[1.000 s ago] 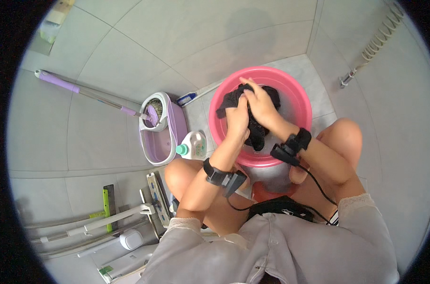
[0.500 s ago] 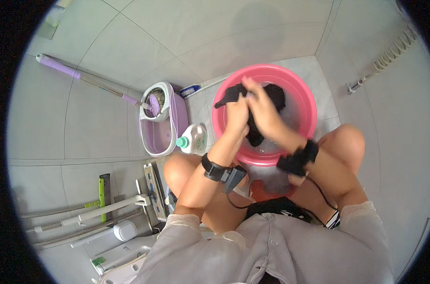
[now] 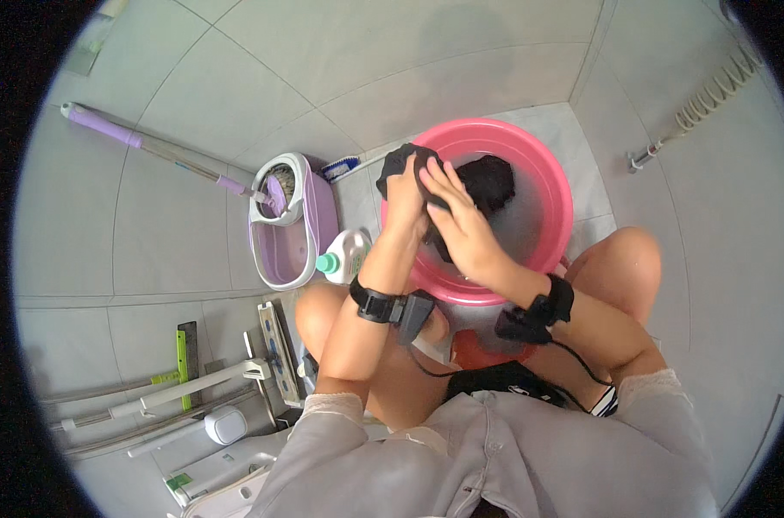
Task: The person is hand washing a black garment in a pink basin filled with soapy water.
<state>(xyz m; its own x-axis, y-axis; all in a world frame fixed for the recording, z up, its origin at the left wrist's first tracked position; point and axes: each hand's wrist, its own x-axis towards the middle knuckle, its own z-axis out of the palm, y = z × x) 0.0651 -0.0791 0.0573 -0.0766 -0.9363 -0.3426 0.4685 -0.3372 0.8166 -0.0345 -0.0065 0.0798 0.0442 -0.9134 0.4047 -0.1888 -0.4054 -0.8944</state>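
Note:
A pink basin (image 3: 563, 203) of cloudy, sudsy water stands on the floor in front of me, between my knees. Over its left side my left hand (image 3: 404, 203) is closed around a wet black cloth (image 3: 400, 160), whose garment kind I cannot make out. Flat against the same cloth lies my right hand (image 3: 462, 226), its fingers stretched out, just right of my left hand. Some of the cloth hangs below the hands toward the water. Another black bunch of cloth (image 3: 488, 183) sits in the basin, partly above the water.
Left of the basin stands a white detergent bottle (image 3: 350, 255) with a green cap. Beyond it are a purple mop bucket (image 3: 324, 207) with a mop (image 3: 185, 160) and a blue brush (image 3: 340, 167). Cleaning poles (image 3: 198, 388) lean at lower left. A coiled hose (image 3: 711, 99) hangs on the right wall.
Both hands have shifted slightly left with the black cloth, which is now bunched above my left hand. My right hand's fingers have slid down along it.

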